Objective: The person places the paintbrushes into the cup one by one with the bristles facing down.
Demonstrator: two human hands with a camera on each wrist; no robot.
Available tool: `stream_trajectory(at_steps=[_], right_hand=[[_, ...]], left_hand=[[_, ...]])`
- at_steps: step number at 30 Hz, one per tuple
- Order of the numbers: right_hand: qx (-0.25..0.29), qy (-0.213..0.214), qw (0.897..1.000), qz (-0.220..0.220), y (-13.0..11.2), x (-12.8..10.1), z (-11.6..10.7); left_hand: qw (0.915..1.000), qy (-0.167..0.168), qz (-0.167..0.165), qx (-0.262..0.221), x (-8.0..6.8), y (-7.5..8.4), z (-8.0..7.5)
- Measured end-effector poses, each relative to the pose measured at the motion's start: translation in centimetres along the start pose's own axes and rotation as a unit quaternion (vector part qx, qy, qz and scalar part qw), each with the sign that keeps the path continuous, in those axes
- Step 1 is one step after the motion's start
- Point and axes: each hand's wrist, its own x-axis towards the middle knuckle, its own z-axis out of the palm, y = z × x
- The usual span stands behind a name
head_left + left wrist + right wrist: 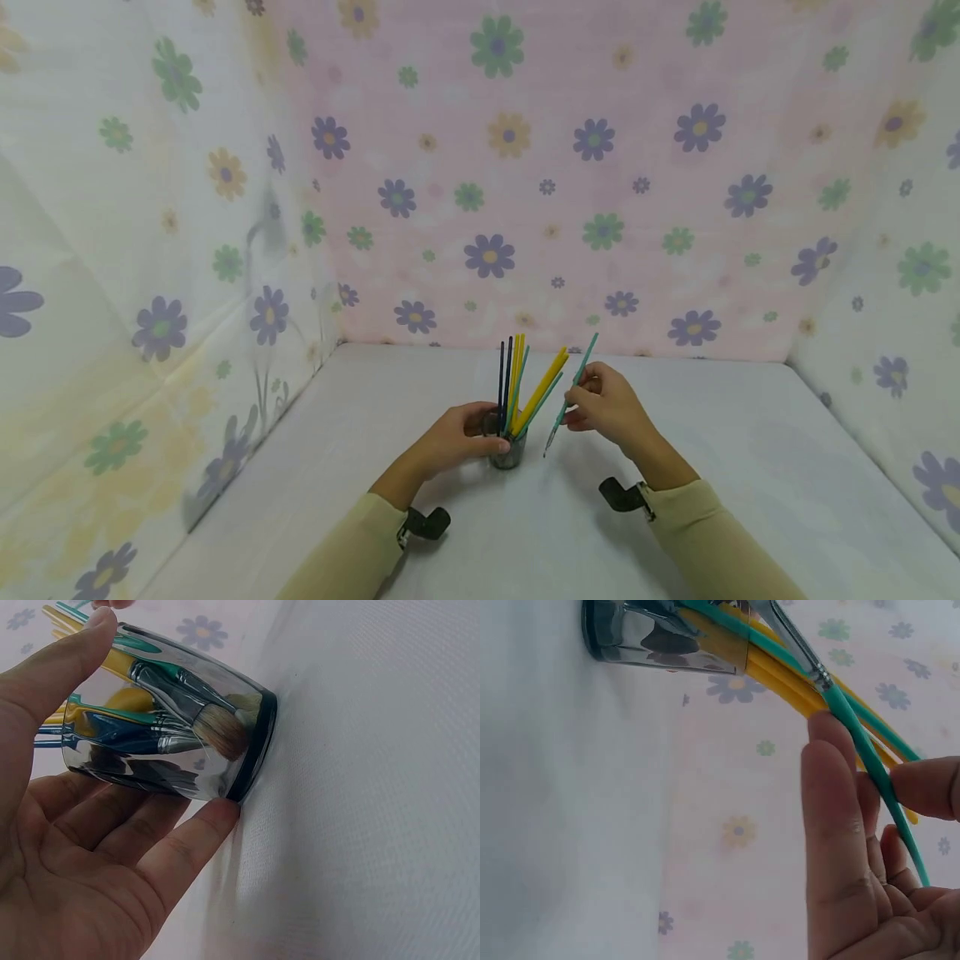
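Note:
A clear glass cup (pixel 507 450) (pixel 172 727) (pixel 667 634) stands on the white table (pixel 675 433), holding several paintbrushes (pixel 517 379) with yellow, teal and dark blue handles. My left hand (pixel 461 437) (pixel 82 825) curls round the cup, thumb on one side and fingers on the other. To the cup's right, my right hand (pixel 603 404) (pixel 862 847) pinches a teal paintbrush (pixel 572 392) (pixel 870 757) by its handle, tilted with the bristle end down just above the table. That brush is outside the cup.
Flowered cloth walls (pixel 525 167) close in the table at the back and on both sides. White table surface (pixel 375 787) stretches around the cup. Black wrist camera mounts (pixel 427 523) sit by both sleeves.

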Motion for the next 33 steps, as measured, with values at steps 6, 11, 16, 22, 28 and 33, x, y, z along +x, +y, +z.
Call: stream_trajectory(at_steps=[6,11,16,22,28,33], right_hand=[[0.003,0.018,0.999,-0.037,-0.9,-0.6,0.2],[0.001,0.019,0.997,-0.075,-1.4,-1.2,0.6],[-0.005,0.024,0.993,-0.112,-1.6,-1.7,1.2],[-0.046,0.025,0.988,-0.142,-1.4,-1.8,2.0],[-0.100,0.033,0.984,-0.146,-1.0,-1.6,2.6],[-0.120,0.040,0.978,-0.163,-1.1,-1.8,2.9]], left_hand=[[1.0000,0.000,0.007,-0.002,-0.1,-0.1,0.0],[1.0000,0.007,0.005,0.004,0.0,-0.5,0.1],[0.9995,0.019,0.007,0.022,0.0,-0.6,0.3],[0.9992,0.027,0.005,0.028,-0.1,-0.6,0.4],[0.9988,0.032,0.012,0.035,0.1,-0.5,0.4],[0.9987,0.032,0.007,0.038,0.1,-0.3,0.5]])
